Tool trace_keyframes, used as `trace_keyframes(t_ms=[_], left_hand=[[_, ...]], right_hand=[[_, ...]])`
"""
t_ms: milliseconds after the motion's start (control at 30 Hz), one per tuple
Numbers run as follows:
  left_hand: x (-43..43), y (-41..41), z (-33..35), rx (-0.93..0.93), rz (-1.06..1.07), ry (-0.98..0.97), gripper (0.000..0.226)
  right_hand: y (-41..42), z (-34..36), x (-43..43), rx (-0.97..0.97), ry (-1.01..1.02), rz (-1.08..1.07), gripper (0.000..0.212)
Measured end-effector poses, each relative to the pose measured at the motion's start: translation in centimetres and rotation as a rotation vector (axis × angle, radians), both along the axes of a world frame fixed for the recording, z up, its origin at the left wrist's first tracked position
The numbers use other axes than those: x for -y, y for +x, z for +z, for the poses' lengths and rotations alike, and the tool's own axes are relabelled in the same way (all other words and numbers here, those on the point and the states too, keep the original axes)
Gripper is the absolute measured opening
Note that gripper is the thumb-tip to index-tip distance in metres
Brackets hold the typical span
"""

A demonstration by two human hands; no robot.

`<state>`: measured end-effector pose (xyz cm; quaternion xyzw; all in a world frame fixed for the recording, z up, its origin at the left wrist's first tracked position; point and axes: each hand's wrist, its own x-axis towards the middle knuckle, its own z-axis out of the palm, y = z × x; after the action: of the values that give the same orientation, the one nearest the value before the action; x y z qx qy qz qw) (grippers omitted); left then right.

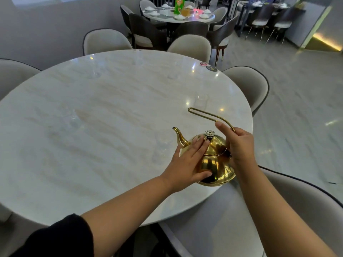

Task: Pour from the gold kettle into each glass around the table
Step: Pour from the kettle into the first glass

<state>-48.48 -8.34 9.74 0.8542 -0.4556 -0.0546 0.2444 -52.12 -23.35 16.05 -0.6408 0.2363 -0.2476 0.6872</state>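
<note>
The gold kettle (213, 164) stands on the round white marble table (92, 117) near its right front edge, spout pointing left. My left hand (187, 164) lies flat on the kettle's lid and left flank, fingers spread. My right hand (239, 145) grips the base of the kettle's long wire handle (204, 114), which sticks up and away. A clear glass (161, 147) stands just left of the spout, another glass (200, 102) beyond the handle. Several more faint glasses ring the table, such as a left glass (73, 117) and a far glass (137, 57).
Beige chairs surround the table; one chair (278, 210) is right below my right arm, another chair (248, 86) at the right edge. Two round coasters (207, 66) lie at the far right rim. A set table (178, 13) stands in the background.
</note>
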Motion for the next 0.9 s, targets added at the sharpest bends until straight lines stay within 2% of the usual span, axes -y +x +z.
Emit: trace_keyframes(t_ms=[167, 900], left_hand=[[-1.0, 0.8, -1.0, -0.054, -0.071, 0.076, 0.083], [-2.1, 3.2, -2.6, -0.225, -0.111, 0.034, 0.088]], right_hand=[[0.7, -1.4, -0.2, -0.049, -0.013, 0.015, 0.046], [3.8, -1.2, -1.9, -0.213, -0.246, 0.041, 0.051]])
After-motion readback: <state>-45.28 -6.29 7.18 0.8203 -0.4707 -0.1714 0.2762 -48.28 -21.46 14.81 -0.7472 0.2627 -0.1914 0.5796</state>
